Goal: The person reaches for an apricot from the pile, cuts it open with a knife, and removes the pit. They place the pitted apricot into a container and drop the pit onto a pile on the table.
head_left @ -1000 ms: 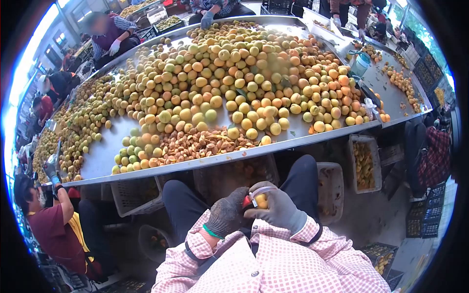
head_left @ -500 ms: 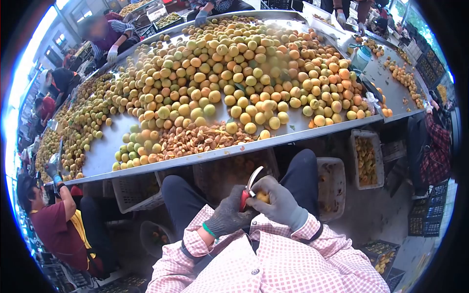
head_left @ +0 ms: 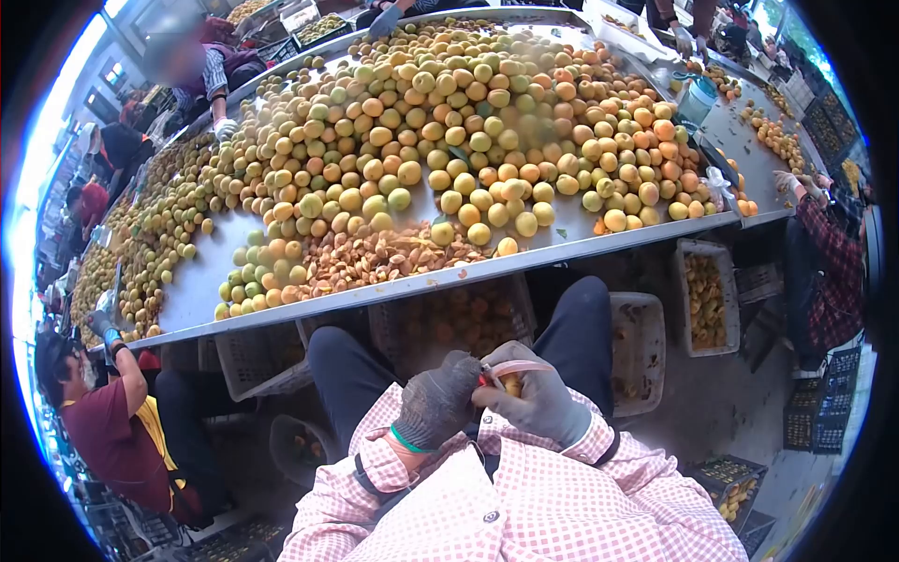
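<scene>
My left hand, in a dark grey glove, is closed around a red-handled tool with a curved, pale strip. That strip lies across the fingers of my right hand; whether it is a blade or a second handle I cannot tell. My gloved right hand grips an apricot, mostly hidden by fingers and tool. Both hands are together above my lap, in front of the metal table. Brown apricot pits lie heaped near its edge, beside many whole apricots.
Under the table edge stand a crate of fruit, a white crate and another crate of fruit. A bucket sits left of my legs. Co-workers are around the table, one close at left. A bottle stands at the right.
The red-handled tool has swung from pointing upward to lying rightward across my right fingers. My left hand has turned with it and its back now faces up. The apricot stays in my right hand.
</scene>
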Demonstrator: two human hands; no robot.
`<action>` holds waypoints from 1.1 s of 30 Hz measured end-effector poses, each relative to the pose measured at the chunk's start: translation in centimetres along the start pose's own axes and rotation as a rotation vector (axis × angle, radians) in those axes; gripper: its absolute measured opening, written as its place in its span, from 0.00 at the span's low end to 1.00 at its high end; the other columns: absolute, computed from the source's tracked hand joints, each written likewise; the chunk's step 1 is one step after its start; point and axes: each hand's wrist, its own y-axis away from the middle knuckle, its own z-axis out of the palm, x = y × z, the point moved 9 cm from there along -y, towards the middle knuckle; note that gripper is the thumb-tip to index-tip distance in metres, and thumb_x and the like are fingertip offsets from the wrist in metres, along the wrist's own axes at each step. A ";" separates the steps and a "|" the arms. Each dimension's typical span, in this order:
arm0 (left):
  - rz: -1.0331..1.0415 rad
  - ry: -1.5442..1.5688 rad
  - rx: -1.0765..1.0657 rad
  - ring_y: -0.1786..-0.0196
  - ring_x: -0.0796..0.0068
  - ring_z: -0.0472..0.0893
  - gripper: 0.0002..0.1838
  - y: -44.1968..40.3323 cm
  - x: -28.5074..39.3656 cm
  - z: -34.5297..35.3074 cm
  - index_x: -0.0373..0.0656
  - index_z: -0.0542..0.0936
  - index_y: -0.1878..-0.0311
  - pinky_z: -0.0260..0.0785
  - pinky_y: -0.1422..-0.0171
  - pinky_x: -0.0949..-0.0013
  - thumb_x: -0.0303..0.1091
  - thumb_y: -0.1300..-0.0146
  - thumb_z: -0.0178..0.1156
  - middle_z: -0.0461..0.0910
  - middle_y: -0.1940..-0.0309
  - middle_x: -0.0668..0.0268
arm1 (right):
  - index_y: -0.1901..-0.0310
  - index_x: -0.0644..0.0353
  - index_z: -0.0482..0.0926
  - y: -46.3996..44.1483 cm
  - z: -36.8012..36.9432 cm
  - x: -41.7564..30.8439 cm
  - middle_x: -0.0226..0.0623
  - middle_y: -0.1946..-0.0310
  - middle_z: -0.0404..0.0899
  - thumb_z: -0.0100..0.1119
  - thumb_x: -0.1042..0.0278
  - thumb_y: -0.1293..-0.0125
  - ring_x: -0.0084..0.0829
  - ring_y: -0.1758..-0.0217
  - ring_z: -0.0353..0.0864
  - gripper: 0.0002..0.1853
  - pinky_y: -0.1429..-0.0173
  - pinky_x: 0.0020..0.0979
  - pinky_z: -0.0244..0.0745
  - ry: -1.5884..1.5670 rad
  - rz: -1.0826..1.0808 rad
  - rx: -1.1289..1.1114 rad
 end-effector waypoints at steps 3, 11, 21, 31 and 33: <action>0.080 -0.118 0.047 0.66 0.49 0.80 0.17 0.1 0.6 -0.2 0.46 0.73 0.56 0.71 0.68 0.54 0.36 0.48 0.66 0.79 0.61 0.56 | 0.57 0.61 0.74 0.5 0.2 1.9 0.32 0.62 0.73 0.69 0.77 0.44 0.21 0.62 0.72 0.15 0.57 0.23 0.68 -0.067 0.035 -0.004; -0.277 0.763 -0.356 0.58 0.80 0.72 0.21 1.2 -0.8 2.3 0.43 0.70 0.54 0.69 0.52 0.70 0.39 0.44 0.69 0.75 0.61 0.64 | 0.56 0.58 0.71 -0.5 -1.4 0.0 0.35 0.65 0.76 0.73 0.70 0.48 0.29 0.60 0.77 0.21 0.52 0.27 0.71 -0.006 -0.081 -0.069; -0.101 0.545 -0.139 0.64 0.53 0.82 0.14 1.0 -0.3 1.7 0.43 0.73 0.55 0.73 0.61 0.61 0.35 0.41 0.65 0.80 0.67 0.54 | 0.56 0.58 0.79 -0.1 -1.4 -1.1 0.30 0.62 0.75 0.78 0.62 0.55 0.26 0.59 0.74 0.25 0.52 0.27 0.68 -0.073 -0.054 -0.049; 0.017 0.118 -0.074 0.63 0.53 0.83 0.17 0.8 1.3 0.1 0.44 0.77 0.52 0.75 0.61 0.61 0.32 0.46 0.65 0.82 0.66 0.56 | 0.60 0.57 0.72 0.8 -0.9 0.3 0.31 0.65 0.72 0.78 0.58 0.53 0.22 0.63 0.73 0.25 0.60 0.25 0.70 -0.139 -0.006 0.012; -0.014 0.074 -0.078 0.63 0.53 0.83 0.18 0.6 1.0 0.4 0.45 0.77 0.51 0.75 0.62 0.60 0.32 0.46 0.65 0.82 0.67 0.55 | 0.60 0.57 0.72 0.9 -1.5 -0.2 0.33 0.66 0.73 0.77 0.55 0.53 0.25 0.64 0.74 0.26 0.60 0.27 0.70 0.001 0.017 0.121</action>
